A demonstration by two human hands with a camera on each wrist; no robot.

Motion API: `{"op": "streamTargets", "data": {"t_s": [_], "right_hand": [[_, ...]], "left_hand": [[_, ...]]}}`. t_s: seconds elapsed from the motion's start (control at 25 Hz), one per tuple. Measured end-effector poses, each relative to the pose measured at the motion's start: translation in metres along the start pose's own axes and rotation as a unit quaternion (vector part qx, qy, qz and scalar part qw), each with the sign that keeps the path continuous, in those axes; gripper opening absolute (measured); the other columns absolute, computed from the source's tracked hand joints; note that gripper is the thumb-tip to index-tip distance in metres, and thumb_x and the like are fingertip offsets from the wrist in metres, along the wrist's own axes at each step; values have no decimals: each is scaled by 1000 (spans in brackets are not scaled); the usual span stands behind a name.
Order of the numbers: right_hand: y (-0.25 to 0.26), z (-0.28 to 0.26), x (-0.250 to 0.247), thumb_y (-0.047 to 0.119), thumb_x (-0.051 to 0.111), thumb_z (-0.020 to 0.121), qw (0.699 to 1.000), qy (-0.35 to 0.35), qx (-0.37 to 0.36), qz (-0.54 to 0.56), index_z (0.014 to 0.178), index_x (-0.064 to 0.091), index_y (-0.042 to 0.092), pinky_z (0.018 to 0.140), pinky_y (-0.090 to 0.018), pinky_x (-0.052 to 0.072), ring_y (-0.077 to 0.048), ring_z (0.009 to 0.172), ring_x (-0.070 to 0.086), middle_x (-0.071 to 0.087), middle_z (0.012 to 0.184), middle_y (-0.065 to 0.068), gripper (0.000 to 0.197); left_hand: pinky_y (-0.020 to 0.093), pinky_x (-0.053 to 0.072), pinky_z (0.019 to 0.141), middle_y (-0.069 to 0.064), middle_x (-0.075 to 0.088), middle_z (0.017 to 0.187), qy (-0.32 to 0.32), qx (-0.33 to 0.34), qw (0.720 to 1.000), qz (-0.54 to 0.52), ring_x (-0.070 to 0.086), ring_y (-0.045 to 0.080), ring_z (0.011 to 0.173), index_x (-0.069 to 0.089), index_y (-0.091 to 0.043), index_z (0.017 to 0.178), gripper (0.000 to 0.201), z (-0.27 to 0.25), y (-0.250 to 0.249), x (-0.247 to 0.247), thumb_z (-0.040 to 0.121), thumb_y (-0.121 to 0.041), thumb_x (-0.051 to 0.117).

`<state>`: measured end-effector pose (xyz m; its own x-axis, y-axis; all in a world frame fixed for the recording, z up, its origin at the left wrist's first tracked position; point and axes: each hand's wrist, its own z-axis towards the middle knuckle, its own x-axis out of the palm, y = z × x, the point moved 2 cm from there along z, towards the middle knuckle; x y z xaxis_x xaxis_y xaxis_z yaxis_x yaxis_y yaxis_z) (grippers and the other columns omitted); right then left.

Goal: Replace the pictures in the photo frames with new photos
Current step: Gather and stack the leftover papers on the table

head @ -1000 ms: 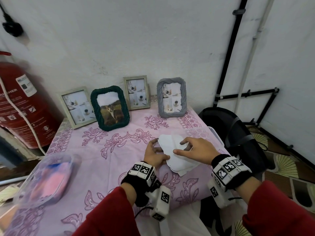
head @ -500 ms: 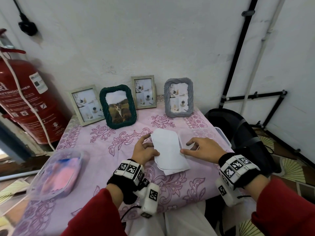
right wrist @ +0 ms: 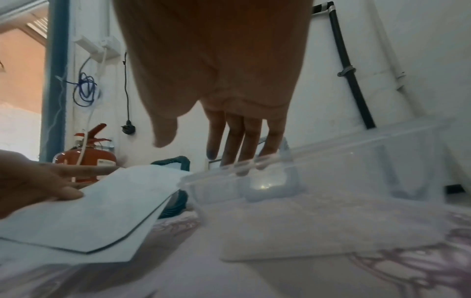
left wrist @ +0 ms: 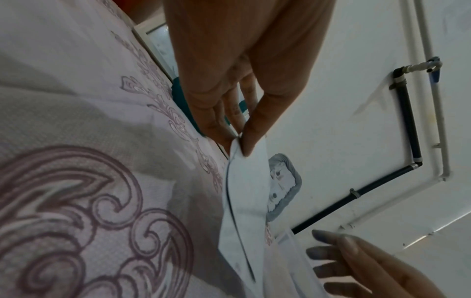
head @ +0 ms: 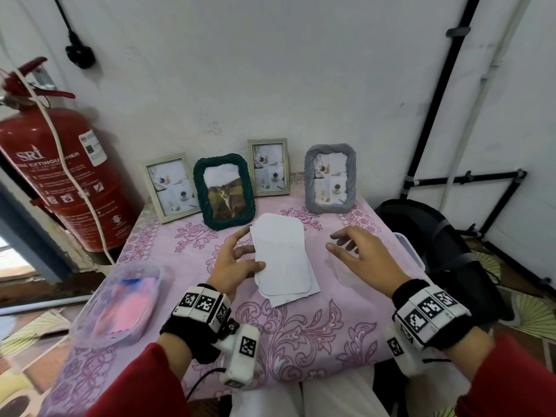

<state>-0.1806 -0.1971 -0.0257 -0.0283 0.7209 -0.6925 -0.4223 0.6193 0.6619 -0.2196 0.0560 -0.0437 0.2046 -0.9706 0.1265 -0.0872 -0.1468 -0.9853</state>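
Four photo frames stand along the wall: a pale wooden frame (head: 170,188), a dark green frame (head: 224,191) with a cat picture, a second pale frame (head: 268,167) and a grey frame (head: 330,179). My left hand (head: 252,251) pinches a small stack of white photos (head: 281,257), blank sides up, by its left edge, tilted above the cloth. The left wrist view shows thumb and fingers (left wrist: 244,141) closed on the stack's edge (left wrist: 244,191). My right hand (head: 340,242) hovers to the right of the photos, fingers spread, holding nothing, above a clear plastic container (right wrist: 331,161).
The pink floral tablecloth (head: 301,332) covers the small table. A clear lid or tub (head: 120,302) with pink and blue contents lies at the front left. A red fire extinguisher (head: 60,176) stands left of the table, a black bag (head: 436,251) on the right.
My right hand has let go of the photos and drawn off to the right. The left hand alone now holds the stack, lifted and shifted toward the frames.
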Motion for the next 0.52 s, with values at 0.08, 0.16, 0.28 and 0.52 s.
{"op": "streamTargets", "data": {"t_s": [0.08, 0.16, 0.28, 0.52], "right_hand": [[14, 3, 9, 24, 59, 90, 997, -50, -14, 54, 112, 57, 13, 76, -24, 45, -15, 86, 54, 57, 99, -3, 25], [26, 7, 23, 18, 58, 91, 993, -54, 14, 103, 125, 50, 11, 75, -21, 44, -16, 88, 53, 54, 106, -5, 36], [33, 12, 46, 15, 58, 91, 976, -3, 89, 198, 135, 39, 11, 82, -27, 47, -19, 94, 57, 55, 107, -2, 48], [37, 17, 69, -2, 55, 88, 952, -23, 116, 281, 118, 52, 2, 94, -45, 47, -38, 104, 60, 65, 108, -22, 30]], "left_hand": [[34, 53, 67, 8, 58, 93, 6, 14, 1000, -3, 59, 23, 80, 44, -22, 136, 79, -2, -4, 0, 74, 25, 56], [36, 51, 71, 8, 58, 95, 16, 31, 999, -1, 59, 22, 78, 43, -24, 136, 78, -4, -8, 0, 75, 24, 56], [29, 52, 69, 7, 60, 97, 34, 64, 997, 23, 61, 15, 72, 44, -25, 135, 78, -4, -11, 0, 76, 23, 55], [13, 53, 76, -2, 63, 100, -12, 127, 988, 93, 62, 6, 84, 48, -18, 133, 72, -2, -1, -1, 76, 25, 50]]}}
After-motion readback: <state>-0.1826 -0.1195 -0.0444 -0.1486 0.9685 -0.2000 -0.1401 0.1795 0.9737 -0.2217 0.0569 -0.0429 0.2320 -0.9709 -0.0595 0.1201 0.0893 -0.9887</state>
